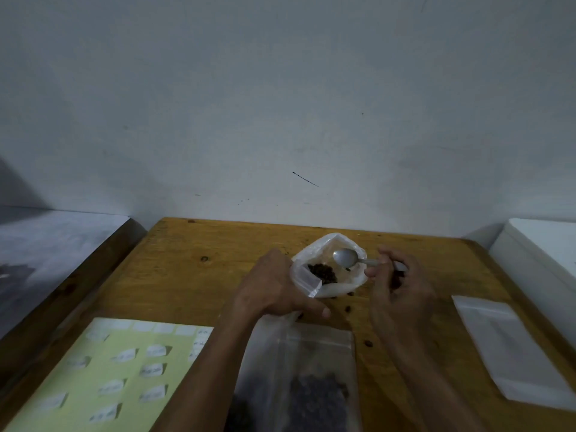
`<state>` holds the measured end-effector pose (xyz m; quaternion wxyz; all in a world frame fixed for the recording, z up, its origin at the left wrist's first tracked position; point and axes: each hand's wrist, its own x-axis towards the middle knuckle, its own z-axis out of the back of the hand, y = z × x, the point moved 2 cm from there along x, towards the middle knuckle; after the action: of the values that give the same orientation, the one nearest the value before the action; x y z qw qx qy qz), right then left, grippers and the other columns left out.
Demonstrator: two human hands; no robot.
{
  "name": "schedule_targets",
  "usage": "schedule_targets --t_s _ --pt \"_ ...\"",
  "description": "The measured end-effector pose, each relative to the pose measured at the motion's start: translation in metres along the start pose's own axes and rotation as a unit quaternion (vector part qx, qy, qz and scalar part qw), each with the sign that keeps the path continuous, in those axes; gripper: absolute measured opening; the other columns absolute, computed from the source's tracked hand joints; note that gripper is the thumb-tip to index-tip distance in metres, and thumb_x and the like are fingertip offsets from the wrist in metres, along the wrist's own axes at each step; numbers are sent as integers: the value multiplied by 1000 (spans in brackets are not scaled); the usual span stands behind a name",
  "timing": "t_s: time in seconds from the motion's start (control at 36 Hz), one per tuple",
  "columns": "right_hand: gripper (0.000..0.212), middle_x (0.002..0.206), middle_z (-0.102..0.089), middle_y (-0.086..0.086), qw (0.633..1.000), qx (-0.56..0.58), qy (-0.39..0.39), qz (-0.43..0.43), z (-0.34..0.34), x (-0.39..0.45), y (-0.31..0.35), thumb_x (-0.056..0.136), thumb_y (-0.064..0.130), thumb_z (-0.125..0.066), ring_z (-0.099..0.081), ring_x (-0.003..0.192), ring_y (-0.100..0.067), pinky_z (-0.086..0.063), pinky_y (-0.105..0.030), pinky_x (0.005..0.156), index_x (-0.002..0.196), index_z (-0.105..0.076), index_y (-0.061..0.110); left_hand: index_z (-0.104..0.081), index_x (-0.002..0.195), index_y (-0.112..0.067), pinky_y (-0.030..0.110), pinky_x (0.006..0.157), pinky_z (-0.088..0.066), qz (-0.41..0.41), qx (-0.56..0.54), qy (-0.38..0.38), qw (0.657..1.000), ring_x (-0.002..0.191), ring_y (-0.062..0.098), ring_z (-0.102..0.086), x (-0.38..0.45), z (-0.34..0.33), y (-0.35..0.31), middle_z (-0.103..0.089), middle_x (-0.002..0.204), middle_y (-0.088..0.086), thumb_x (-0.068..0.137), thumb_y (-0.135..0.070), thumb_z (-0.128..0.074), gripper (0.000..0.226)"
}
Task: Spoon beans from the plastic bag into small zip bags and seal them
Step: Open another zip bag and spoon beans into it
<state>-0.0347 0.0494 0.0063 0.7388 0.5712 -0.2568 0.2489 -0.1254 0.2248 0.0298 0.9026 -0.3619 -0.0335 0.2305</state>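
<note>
Seemingly empty, spoon (346, 257) in right hand (397, 280) grip; left hand (274, 286) holds bean-filled zip bag (314, 275).

- A pale grey wall (280, 104) with small dark marks fills the upper view
- A wooden table (193, 275) stands against it
- A white block (542, 254) sits at right
- Dim, even light

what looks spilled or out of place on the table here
A few loose beans lie on the bare table, in front of the plastic bag, and one sits nearer the camera. They look spilled. Nothing else stands out.
</note>
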Motion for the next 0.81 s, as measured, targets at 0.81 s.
schedule_targets --t_s 0.81 --pt "19 94 -67 -3 994 -28 15 -107 -11 -5 -25 99 10 -54 -64 83 -15 -55 -29 67 105 -60 28 -69 81 -18 31 52 -54 -1 0 8 1000 68 13 -67 7 -7 3 -70 78 -3 35 -61 -90 67"
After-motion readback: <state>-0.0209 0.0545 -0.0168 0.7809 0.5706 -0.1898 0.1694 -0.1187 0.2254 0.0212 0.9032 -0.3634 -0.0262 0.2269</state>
